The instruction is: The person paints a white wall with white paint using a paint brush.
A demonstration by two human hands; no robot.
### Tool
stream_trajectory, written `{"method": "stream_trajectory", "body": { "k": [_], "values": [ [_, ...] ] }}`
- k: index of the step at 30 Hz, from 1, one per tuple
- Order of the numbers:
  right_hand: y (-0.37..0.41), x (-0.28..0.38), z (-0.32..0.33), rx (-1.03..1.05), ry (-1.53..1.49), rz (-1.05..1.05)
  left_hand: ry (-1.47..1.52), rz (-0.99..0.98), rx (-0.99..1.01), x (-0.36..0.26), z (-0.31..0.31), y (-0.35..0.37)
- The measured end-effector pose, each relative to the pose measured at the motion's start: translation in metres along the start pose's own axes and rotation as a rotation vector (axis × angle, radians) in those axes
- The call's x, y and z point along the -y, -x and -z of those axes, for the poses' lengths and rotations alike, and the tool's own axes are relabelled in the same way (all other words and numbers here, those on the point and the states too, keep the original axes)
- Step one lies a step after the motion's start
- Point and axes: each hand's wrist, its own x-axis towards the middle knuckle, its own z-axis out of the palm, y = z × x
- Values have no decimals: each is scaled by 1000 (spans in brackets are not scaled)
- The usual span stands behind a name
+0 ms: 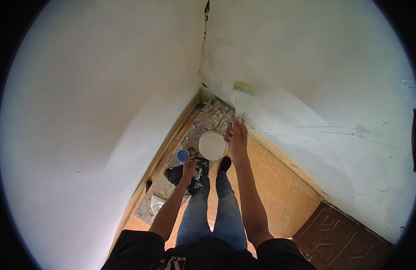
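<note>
My right hand (237, 139) is raised in front of me, its fingers closed around the handle of a wide paintbrush (241, 99). The yellow-green bristles point up at the right-hand wall (298, 58), close to the corner, and white paint coats the brush's lower part. Lower and to the left, my left hand (189, 170) has its fingers stretched out loosely over a black cloth (202, 173) spotted with white. Just beyond those fingers is a small blue cup (183, 155). A round tub of whitish paint (213, 146) lies between both hands.
A paint-spattered plank (210, 118) runs into the corner beneath the tub. A dark crack (204, 40) follows the wall joint upward. Orange tiles (271, 184) cover the floor, and a brown panelled door (338, 234) is at lower right. A clear plastic bag (157, 204) rests on the plank.
</note>
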Motion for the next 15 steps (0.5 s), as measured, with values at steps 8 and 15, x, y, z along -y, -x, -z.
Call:
{"method": "stream_trajectory", "body": {
  "k": [8,15],
  "values": [
    [-65,-79,86,-135,-224,-274,44,1,23,-9,-7,11],
    [-107,-76,102,-164,-277,-344,23,10,1,-2,1,10]
  ]
}}
